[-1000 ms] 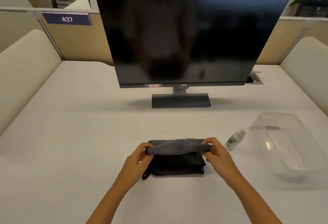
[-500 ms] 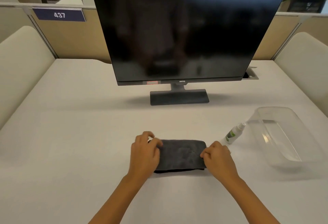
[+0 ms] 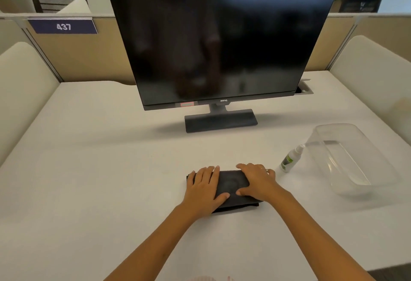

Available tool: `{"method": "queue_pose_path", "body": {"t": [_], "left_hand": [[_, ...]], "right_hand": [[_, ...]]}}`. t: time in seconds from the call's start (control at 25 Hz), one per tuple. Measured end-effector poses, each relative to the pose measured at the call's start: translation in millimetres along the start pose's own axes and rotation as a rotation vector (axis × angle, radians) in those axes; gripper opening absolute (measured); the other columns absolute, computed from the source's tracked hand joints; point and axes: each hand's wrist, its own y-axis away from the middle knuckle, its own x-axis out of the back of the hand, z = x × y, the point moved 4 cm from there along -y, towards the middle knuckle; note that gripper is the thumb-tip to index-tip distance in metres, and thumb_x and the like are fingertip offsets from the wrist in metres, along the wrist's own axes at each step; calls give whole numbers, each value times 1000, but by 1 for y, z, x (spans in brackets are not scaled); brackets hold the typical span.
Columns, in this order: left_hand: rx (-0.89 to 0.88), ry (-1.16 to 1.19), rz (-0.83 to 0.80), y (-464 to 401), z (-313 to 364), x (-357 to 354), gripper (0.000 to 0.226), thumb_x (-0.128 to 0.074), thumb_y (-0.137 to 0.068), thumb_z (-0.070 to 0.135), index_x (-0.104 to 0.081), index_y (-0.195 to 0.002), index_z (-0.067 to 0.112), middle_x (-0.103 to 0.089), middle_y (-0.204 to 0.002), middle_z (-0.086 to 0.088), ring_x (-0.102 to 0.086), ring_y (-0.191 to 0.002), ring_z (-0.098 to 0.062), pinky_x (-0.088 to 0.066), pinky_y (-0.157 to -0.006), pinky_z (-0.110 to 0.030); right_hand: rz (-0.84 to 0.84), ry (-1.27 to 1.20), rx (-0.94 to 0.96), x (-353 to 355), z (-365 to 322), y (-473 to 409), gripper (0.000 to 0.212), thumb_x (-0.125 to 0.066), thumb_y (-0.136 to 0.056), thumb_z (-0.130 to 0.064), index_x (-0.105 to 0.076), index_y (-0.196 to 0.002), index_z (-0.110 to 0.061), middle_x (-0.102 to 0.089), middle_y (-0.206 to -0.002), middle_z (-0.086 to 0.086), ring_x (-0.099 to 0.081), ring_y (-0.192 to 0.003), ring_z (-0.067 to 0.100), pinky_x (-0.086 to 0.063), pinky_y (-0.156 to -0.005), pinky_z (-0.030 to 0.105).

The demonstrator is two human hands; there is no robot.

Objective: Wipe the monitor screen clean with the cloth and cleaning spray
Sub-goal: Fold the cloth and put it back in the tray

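A dark grey cloth (image 3: 230, 184), folded into a small rectangle, lies flat on the white table in front of me. My left hand (image 3: 204, 188) presses on its left half with straight fingers. My right hand (image 3: 258, 181) presses flat on its right half. A small white spray bottle (image 3: 291, 158) with a green label stands just right of the cloth, apart from my right hand. The black monitor (image 3: 220, 42) stands on its stand at the back middle, screen dark.
A clear plastic bin (image 3: 355, 160) sits on the table at the right, beside the spray bottle. Cream partition panels (image 3: 24, 93) flank the table on both sides. A cable hatch (image 3: 305, 89) is behind the monitor's right corner.
The cloth's lifted edge has been folded over and laid down. Both hands let go of it and now lie flat, pressing on the folded cloth.
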Motion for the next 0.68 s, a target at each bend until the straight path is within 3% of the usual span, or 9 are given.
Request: {"method": "queue_pose_path", "body": {"t": [0.08,0.24,0.32,0.44,0.6,0.68], "left_hand": [[92,71,-127,-10,-10,4,83,-30,-82,71,-14,-147,23,-26,-150,-3,-25,-134,-27,-16,-108,-50],[102,81,-251,-28,-20,24,68,-40,-82,69,-35,-136,29,-43,-138,0,-38,-124,-25,-24,-101,-48],[76,111,-312,-30,-21,31,58,-48,-78,68,-49,-122,29,-55,-123,2,-48,-111,-21,-31,-93,-42],[30,367,-358,-32,-19,51,41,-61,-76,57,-58,-98,23,-61,-99,0,-56,-90,-18,-42,-76,-29],[43,661,-280,-37,-12,98,34,-68,-73,48,-61,-100,28,-67,-97,2,-63,-89,-16,-55,-79,-34],[89,829,-206,-40,1,124,36,-70,-69,51,-61,-100,35,-68,-96,6,-66,-87,-14,-58,-73,-32]], "right_hand": [[4,-9,-19,7,0,-2,71,-72,-69,-54,-39,-127,-31,-47,-128,-2,-44,-117,24,-31,-96,43],[-9,-127,19,16,-6,-1,58,-81,-63,-43,-46,-107,-26,-51,-113,0,-52,-96,19,-42,-82,34],[37,-189,79,25,-11,4,59,-83,-64,-35,-47,-111,-26,-51,-116,1,-53,-96,19,-48,-82,31],[182,-268,187,51,-16,13,67,-80,-68,-29,-44,-124,-28,-49,-122,1,-52,-105,21,-48,-86,30],[379,-480,369,109,-17,23,70,-77,-71,-21,-43,-132,-24,-52,-122,5,-51,-112,23,-47,-95,40],[458,-553,395,136,-8,23,73,-77,-73,-20,-40,-136,-22,-50,-129,5,-48,-117,22,-46,-99,42]]}}
